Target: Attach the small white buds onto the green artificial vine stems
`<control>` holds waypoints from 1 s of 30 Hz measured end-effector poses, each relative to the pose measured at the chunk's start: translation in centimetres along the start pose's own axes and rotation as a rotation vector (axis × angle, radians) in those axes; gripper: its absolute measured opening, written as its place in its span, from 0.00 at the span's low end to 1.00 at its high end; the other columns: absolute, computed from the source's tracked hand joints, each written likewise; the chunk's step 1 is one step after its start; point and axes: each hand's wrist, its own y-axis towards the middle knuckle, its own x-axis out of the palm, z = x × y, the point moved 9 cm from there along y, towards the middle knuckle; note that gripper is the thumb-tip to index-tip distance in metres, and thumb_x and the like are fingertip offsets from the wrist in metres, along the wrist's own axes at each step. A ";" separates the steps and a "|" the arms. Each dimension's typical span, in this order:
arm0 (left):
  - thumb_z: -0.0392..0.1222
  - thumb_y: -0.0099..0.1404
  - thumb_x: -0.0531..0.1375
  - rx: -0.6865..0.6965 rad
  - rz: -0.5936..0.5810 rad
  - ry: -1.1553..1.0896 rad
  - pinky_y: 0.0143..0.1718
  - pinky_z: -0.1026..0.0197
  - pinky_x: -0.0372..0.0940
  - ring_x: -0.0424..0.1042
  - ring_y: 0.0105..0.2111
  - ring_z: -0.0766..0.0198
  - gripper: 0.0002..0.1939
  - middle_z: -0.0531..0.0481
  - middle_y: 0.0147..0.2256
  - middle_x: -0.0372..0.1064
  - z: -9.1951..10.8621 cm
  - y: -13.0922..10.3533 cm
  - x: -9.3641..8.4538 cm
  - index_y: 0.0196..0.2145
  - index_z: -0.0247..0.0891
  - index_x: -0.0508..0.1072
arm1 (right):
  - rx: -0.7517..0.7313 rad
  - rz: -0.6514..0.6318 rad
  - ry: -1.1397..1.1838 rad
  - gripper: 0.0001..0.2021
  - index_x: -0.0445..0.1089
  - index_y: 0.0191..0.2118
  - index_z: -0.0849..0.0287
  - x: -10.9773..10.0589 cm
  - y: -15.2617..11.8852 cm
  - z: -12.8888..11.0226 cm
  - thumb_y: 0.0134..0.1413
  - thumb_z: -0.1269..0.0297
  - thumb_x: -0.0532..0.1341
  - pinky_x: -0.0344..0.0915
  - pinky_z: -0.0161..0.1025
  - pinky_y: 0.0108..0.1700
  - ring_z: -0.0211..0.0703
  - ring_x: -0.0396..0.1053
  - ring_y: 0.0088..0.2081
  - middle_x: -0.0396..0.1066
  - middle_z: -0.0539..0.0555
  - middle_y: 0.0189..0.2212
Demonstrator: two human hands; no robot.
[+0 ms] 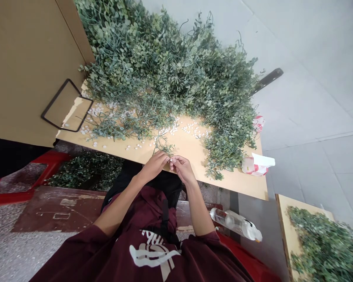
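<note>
white piece (171,160) half hidden by fingers (177,159), foliage (164,62) cropped

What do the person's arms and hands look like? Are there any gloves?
No gloves! The left hand and right hand are bare, and so are the forearms, with no watch to be seen. The dark maroon sleeves are short and match the shirt, which has a pale print on it.

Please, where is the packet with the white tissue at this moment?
In the head view, the packet is on the right side, near the right end of the table, just right of the green leaves.
</note>
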 end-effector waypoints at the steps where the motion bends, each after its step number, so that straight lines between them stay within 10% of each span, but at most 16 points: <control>1: 0.48 0.76 0.40 -0.002 0.001 0.003 0.46 0.55 0.61 0.63 0.40 0.58 0.21 0.47 0.36 0.65 0.0 0.0 0.0 0.34 0.39 0.66 | -0.006 0.004 -0.002 0.09 0.75 0.33 0.59 0.0 0.0 0.0 0.50 0.59 0.69 0.61 0.34 0.29 0.34 0.63 0.24 0.67 0.48 0.23; 30: 0.44 0.76 0.40 -0.010 0.034 0.171 0.42 0.55 0.62 0.63 0.36 0.58 0.20 0.48 0.32 0.63 0.1 0.1 0.3 0.31 0.38 0.65 | -0.155 0.075 -0.089 0.08 0.74 0.34 0.57 -0.3 -0.5 -0.4 0.53 0.58 0.66 0.65 0.35 0.33 0.36 0.66 0.27 0.70 0.49 0.26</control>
